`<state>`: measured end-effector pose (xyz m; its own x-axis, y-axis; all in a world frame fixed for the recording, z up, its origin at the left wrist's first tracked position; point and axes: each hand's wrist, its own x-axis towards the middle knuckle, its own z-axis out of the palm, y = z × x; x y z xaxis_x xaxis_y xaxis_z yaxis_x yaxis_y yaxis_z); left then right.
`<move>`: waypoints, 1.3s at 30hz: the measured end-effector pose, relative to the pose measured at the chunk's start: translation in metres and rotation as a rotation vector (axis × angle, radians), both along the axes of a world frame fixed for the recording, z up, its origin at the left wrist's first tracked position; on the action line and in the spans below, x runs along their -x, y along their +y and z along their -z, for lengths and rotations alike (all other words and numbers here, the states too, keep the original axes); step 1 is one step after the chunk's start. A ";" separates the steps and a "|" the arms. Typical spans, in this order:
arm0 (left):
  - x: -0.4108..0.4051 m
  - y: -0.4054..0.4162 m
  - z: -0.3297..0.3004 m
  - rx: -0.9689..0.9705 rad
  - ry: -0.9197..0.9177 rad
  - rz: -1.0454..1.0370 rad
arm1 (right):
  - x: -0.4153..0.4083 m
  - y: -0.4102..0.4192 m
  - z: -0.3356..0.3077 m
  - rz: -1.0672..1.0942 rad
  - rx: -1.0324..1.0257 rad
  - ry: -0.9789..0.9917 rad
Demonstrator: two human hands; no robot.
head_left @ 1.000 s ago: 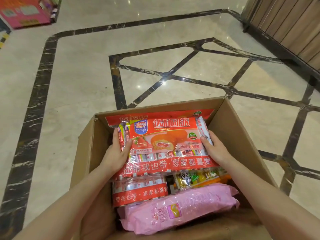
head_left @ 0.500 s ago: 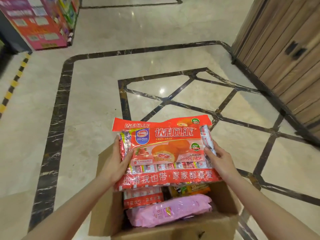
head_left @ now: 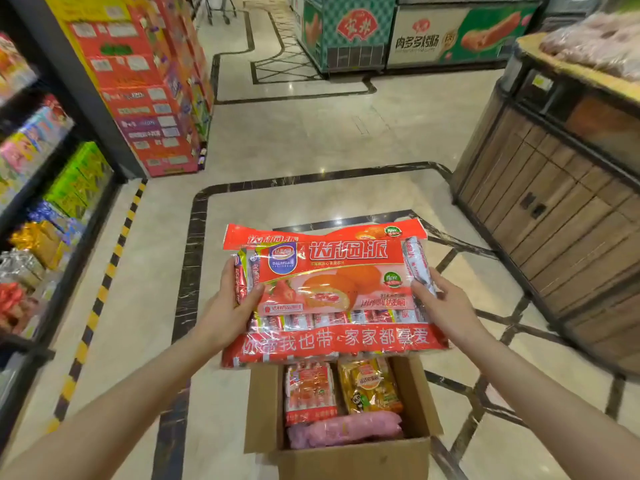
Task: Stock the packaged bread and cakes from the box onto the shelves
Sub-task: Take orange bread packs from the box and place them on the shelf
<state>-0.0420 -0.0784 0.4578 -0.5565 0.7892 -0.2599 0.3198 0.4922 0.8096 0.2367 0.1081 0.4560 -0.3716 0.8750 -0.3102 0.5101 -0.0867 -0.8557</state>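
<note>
hands either side of cake pack

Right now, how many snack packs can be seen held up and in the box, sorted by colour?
Red packs: 2, the large red pack gripped by the left hand and right hand, and a smaller red pack in the box.
Yellow pack: 1
Pink pack: 1
Total: 4 visible; any underneath are hidden.

Single head-worn wide-angle view, standing height, facing forward and down along aisle floor. Both forearms enter from bottom corners. Open box close below, bottom centre. Shelves at left edge, freezers far ahead.
</note>
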 end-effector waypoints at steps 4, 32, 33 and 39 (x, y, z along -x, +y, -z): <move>0.007 -0.034 -0.102 -0.025 0.088 -0.037 | 0.009 -0.026 -0.111 -0.053 -0.088 0.002; -0.129 -0.426 -0.292 -0.054 0.241 -1.042 | 0.159 -0.270 -0.294 -0.936 -0.186 0.223; -0.143 -0.449 -0.294 -0.053 0.236 -1.096 | 0.165 -0.294 -0.296 -0.991 -0.198 0.224; -0.233 -0.574 -0.311 0.011 0.303 -1.412 | 0.177 -0.442 -0.308 -1.257 -0.222 0.310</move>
